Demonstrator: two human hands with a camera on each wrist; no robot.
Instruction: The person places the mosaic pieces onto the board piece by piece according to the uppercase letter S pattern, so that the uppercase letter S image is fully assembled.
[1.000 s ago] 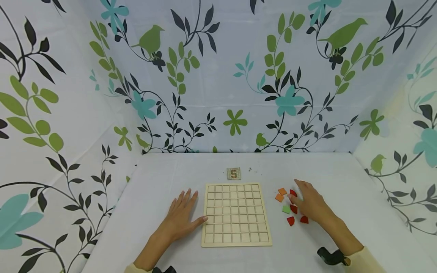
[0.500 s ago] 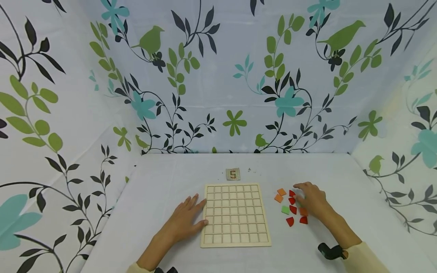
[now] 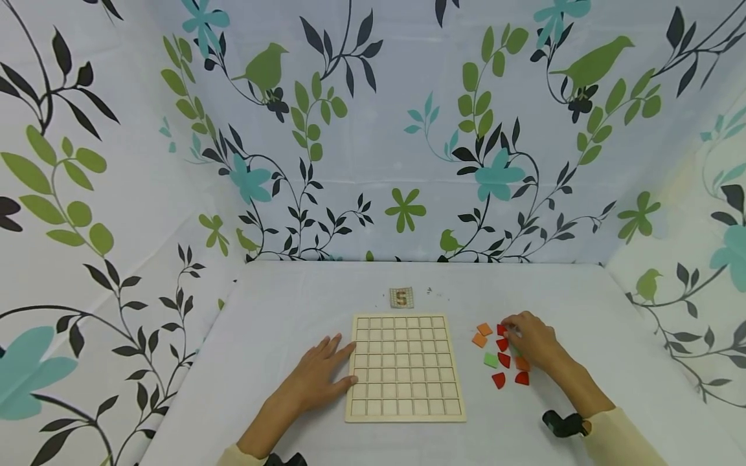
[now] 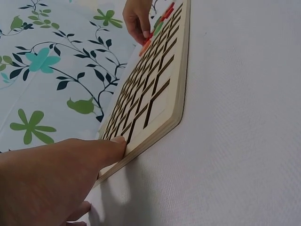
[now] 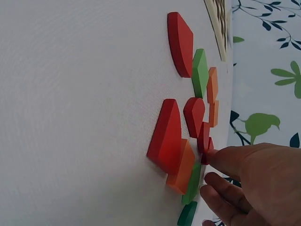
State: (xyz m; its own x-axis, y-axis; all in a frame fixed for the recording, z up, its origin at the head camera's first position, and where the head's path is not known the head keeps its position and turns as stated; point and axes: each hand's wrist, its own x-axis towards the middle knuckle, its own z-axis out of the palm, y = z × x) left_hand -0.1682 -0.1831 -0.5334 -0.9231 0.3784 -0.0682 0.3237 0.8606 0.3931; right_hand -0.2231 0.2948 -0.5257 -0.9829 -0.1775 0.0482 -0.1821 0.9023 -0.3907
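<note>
Board (image 3: pixel 405 366) meets the left hand (image 3: pixel 320 378), straight-fingered — likely for steadiness — while the right hand (image 3: pixel 535 341) pinches a red piece (image 3: pixel 501 330).

Has slid the left hand (image 3: pixel 323 372) closer to the wooden board (image 3: pixel 402 369) since a second ago; now touches its left edge with index finger and thumb, earlier with the thumb alone. To the right of the board, has drawn the right hand (image 3: pixel 533 340) slightly farther from it and bent in the index finger, at first stretched out. Now pinches the red piece nearest the board's far right corner (image 3: pixel 501 330). Has uncovered, also right of the board, a second red piece (image 3: pixel 502 345) and an orange piece (image 3: pixel 522 364), both previously hidden beneath the hand.
</note>
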